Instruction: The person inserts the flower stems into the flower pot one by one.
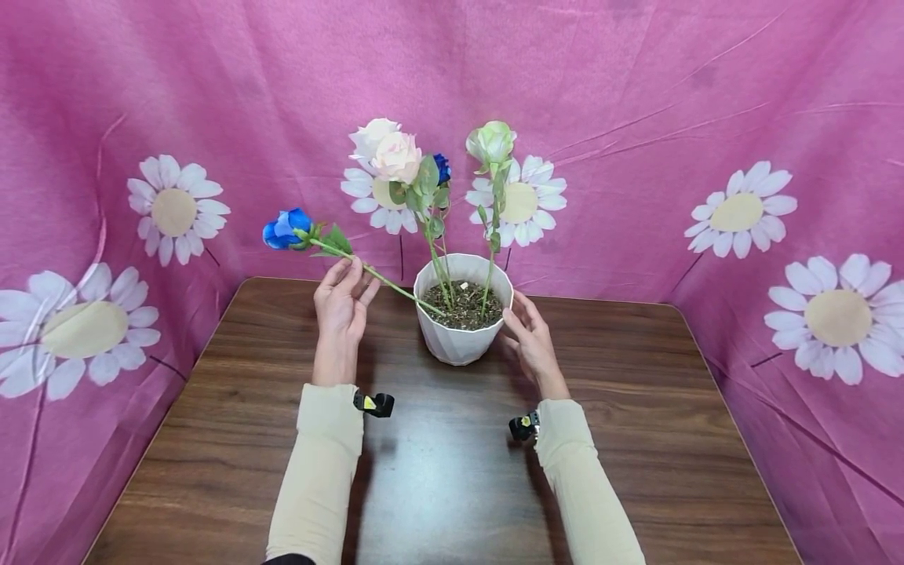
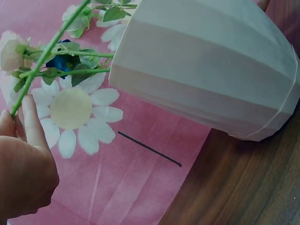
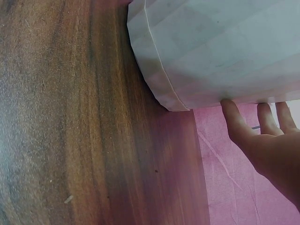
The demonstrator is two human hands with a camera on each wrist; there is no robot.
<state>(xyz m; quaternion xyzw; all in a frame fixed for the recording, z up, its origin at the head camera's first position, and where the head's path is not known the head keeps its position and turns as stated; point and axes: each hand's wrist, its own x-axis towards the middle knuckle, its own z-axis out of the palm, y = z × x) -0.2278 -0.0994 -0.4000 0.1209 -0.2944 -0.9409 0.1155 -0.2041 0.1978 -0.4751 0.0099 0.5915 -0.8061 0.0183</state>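
My left hand pinches the green stem of a blue rose, which leans far to the left. The lower end of its stem reaches into the white faceted pot, at the soil. In the left wrist view the stem runs up from my fingertips. My right hand touches the pot's right side with its fingertips; the right wrist view shows these fingers fairly straight against the wall. Pale pink and white roses, a greenish rose and another blue rose stand upright in the pot.
The pot stands on a dark wooden table, towards its back edge. A pink cloth printed with large white daisies hangs behind and on both sides. Each wrist carries a small black camera.
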